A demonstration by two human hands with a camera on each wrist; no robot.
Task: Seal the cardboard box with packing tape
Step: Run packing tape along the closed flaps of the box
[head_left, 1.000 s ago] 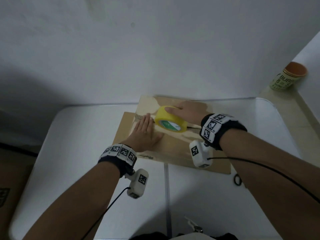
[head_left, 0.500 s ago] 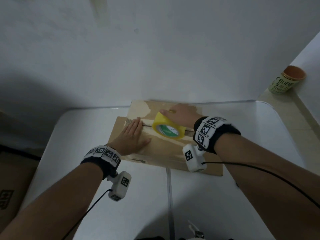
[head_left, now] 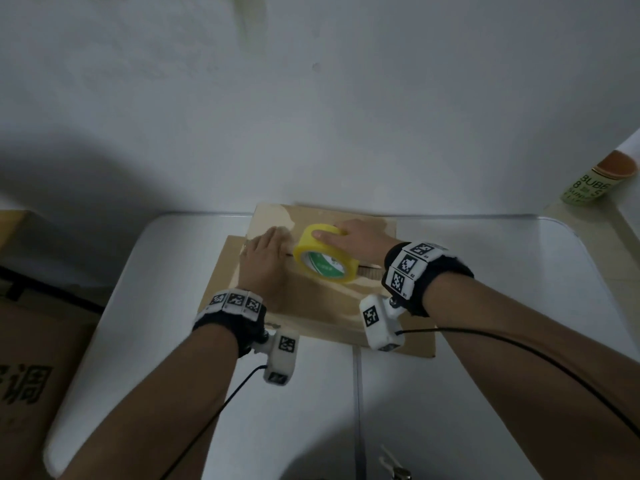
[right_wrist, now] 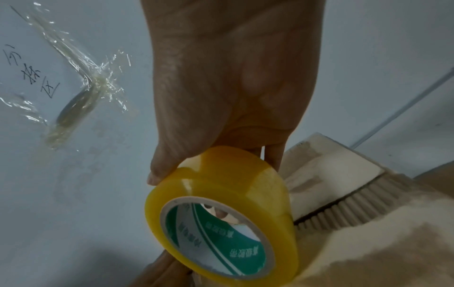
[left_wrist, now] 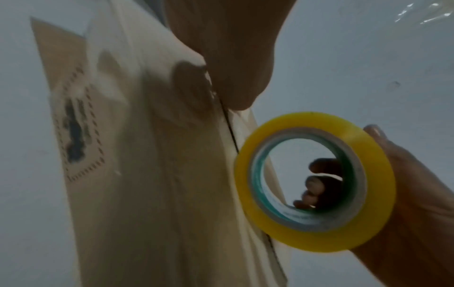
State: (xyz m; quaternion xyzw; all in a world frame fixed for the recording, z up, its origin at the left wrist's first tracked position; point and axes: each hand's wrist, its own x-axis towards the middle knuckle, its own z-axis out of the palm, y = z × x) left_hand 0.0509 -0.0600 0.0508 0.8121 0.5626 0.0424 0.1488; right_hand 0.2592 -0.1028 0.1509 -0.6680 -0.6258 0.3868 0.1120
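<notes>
Hands [head_left: 263, 261] pressing box [head_left: 311, 306], gripping tape [head_left: 325, 252]

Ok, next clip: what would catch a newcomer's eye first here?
The yellow tape roll, standing on edge on the cardboard box at the table's far side, held in the right hand. Next, the left hand lying flat on the box beside the roll. A green paper cup stands far right.
</notes>
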